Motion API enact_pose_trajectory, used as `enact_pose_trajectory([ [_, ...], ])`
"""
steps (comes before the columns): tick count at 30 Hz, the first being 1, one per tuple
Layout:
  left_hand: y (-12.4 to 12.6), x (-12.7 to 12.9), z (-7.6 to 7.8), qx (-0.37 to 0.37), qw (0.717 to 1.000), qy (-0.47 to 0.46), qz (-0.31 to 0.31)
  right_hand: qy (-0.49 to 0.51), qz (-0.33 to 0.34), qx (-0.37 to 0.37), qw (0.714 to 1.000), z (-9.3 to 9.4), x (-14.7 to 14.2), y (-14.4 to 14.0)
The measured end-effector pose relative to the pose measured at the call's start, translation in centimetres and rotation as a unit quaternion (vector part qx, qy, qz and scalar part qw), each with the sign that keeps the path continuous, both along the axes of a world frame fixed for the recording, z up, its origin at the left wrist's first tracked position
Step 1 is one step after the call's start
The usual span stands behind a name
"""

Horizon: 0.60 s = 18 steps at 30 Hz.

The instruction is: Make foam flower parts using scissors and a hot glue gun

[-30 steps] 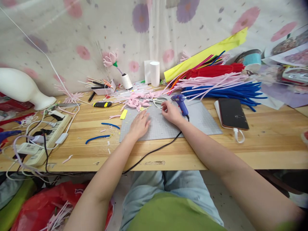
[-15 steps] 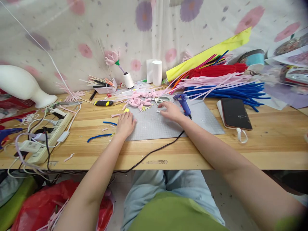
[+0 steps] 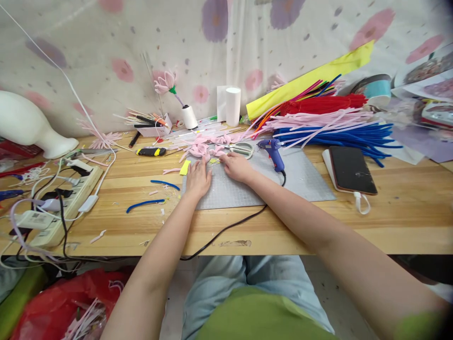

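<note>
A: Where do the 2 hands sit?

B: Both rest at the far left of the grey cutting mat (image 3: 304,177) on the bench (image 3: 389,222). The left hand (image 3: 198,178) lies flat, fingers spread, its tips just beside the heap of pink pipe-cleaner petals (image 3: 204,148) and near a yellow scrap (image 3: 184,167). The right hand (image 3: 236,166) is next to it, fingers curled down at the heap's edge.

A: Is the right grip closed on anything?

B: That cannot be told; the fingertips are hidden by the hand itself.

A: What lies close by?

B: Scissors (image 3: 242,148) are just beyond the right hand, and the blue glue gun (image 3: 274,152) stands a little further right, its black cord (image 3: 230,226) running back off the bench edge. Blue pipe-cleaner offcuts (image 3: 145,204) lie left of the mat.

A: How might the sorting go well?

B: Probably by keeping the left palm steady on the mat while the right picks 1 petal clear of the tangle, well away from the glue gun's nozzle.
</note>
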<state>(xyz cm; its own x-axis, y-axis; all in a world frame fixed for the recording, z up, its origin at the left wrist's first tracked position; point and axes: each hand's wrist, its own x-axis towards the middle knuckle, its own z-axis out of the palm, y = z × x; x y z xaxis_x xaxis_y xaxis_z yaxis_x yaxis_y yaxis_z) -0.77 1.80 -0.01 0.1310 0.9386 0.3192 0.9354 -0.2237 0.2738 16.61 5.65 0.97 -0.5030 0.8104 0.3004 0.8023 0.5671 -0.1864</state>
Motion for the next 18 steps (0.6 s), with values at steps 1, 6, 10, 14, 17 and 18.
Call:
enact_pose_trajectory([
  [1,-0.1,-0.1,0.2,0.007,1.000,0.007,0.022,0.008,-0.006,0.002,1.000,0.0,0.2,0.0],
  [6,-0.3,0.4,0.8,0.037,0.999,0.001,0.020,0.043,0.006,-0.014,0.999,0.1,0.1,-0.1],
  [10,-0.2,0.9,0.5,0.014,0.999,0.021,-0.039,0.044,0.040,-0.015,0.998,-0.4,-0.4,0.0],
  [14,-0.3,0.4,0.5,0.025,0.999,0.040,-0.012,0.033,0.026,-0.009,0.999,-1.0,-0.4,0.4],
  [17,-0.4,-0.6,1.2,0.053,0.995,0.025,0.083,0.047,0.010,-0.004,0.999,-1.1,-0.1,0.5],
  [18,-0.4,-0.9,1.4,0.054,0.992,0.020,0.113,0.053,0.007,-0.004,0.999,-1.0,0.0,0.5],
])
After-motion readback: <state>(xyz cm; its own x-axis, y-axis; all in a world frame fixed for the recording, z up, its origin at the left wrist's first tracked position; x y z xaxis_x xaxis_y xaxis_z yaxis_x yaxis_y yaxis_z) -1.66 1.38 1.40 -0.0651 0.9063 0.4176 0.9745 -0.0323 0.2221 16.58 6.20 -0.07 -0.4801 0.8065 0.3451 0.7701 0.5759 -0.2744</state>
